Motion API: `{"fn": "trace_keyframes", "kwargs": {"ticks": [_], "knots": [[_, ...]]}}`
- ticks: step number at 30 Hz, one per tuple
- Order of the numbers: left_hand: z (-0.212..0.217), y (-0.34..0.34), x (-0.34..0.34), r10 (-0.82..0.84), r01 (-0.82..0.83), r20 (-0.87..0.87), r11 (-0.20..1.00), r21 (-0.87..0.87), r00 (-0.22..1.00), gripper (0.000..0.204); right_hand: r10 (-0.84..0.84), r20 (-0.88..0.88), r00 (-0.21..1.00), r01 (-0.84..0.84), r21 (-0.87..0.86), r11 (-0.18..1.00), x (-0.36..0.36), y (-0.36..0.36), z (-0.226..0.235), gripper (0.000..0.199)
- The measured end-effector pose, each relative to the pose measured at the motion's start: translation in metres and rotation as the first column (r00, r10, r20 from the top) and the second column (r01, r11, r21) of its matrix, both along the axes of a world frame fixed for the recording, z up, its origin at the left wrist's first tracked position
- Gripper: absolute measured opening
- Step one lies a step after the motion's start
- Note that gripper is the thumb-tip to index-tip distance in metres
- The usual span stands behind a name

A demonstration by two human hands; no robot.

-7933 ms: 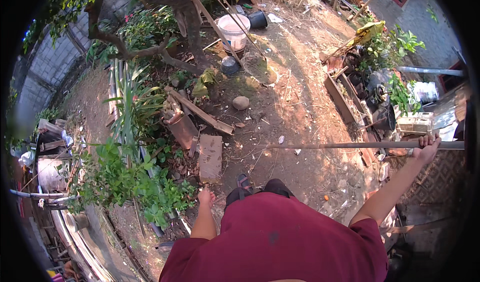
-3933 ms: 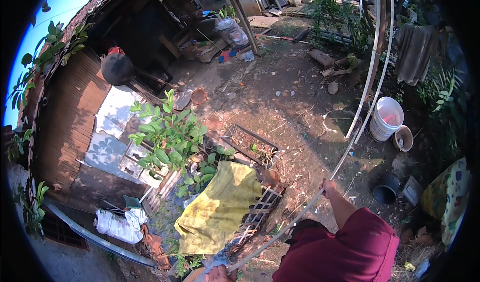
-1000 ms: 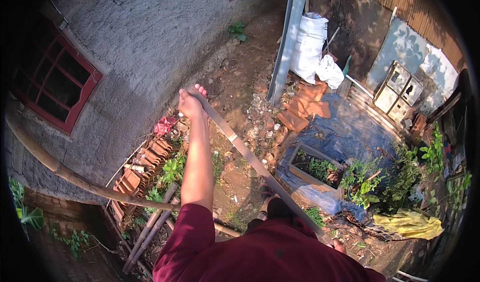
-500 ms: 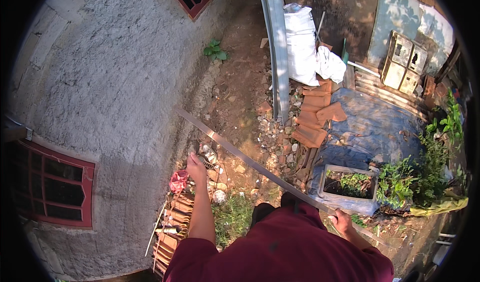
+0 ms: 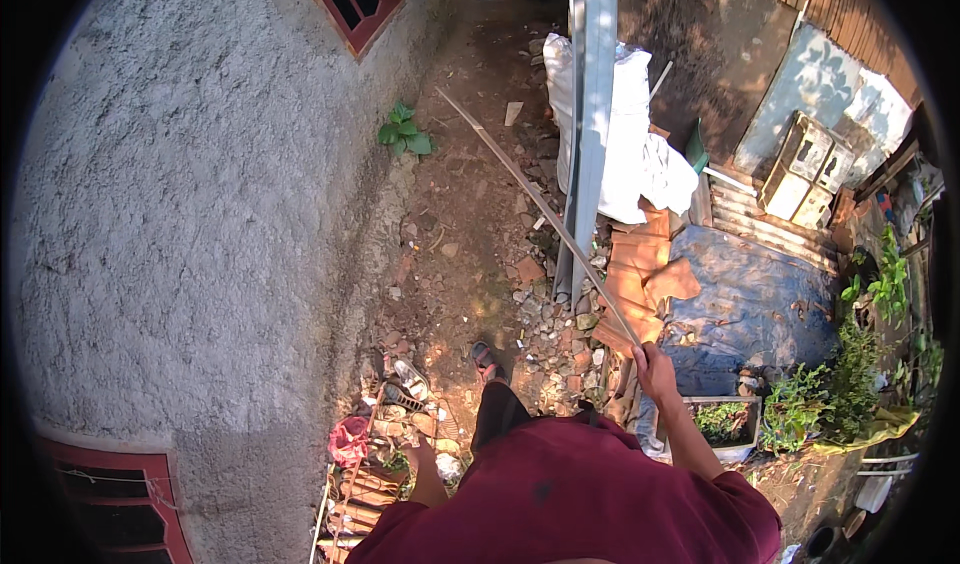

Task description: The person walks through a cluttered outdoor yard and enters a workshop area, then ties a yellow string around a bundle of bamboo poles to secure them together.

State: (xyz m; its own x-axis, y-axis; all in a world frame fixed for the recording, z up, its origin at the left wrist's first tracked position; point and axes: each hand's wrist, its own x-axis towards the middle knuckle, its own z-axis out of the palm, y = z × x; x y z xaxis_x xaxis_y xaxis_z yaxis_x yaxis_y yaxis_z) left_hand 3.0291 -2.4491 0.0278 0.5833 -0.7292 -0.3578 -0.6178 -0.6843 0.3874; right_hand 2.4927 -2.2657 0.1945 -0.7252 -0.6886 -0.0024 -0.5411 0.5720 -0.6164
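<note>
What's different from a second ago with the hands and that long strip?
The left hand let go of the long strip and pulled back. The right hand still grips it but reached forward, and the far end swung forward and right. White sacks and orange tiles stayed put.

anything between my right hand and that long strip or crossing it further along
Nothing visible between: the right hand is closed on the long strip itself. Further along, the strip crosses the grey metal channel in view; contact there is unclear.
</note>
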Motion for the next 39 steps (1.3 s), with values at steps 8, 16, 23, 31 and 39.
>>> {"fn": "trace_keyframes", "kwargs": {"ticks": [8,16,23,31,39], "knots": [[-0.019,-0.354,-0.032,0.226,-0.064,-0.620,0.960,0.271,0.751,0.022,-0.132,0.451,0.883,0.169,-0.043,0.985,-0.039,-0.277,0.009,0.053],[0.043,-0.625,-0.266,-0.200,0.226,-0.732,0.972,-0.064,0.652,0.014,-0.295,0.403,0.866,0.366,-0.109,0.924,-0.116,-0.482,0.045,0.044],[-0.026,-0.793,-0.330,-0.067,0.303,-0.594,0.902,0.306,0.801,0.021,-0.310,0.406,0.860,0.374,-0.087,0.924,-0.252,-0.739,0.062,0.046],[0.018,-1.005,-0.484,-0.017,0.188,-0.633,0.961,0.205,0.774,0.018,-0.309,0.283,0.908,0.400,-0.362,0.842,-0.449,-0.940,0.089,0.026],[-0.060,-1.267,-0.680,-0.997,0.866,-0.048,-0.082,0.493,-0.067,0.025,-0.249,0.349,0.904,0.406,-0.514,0.756,-0.587,-1.164,0.143,0.020]]}}
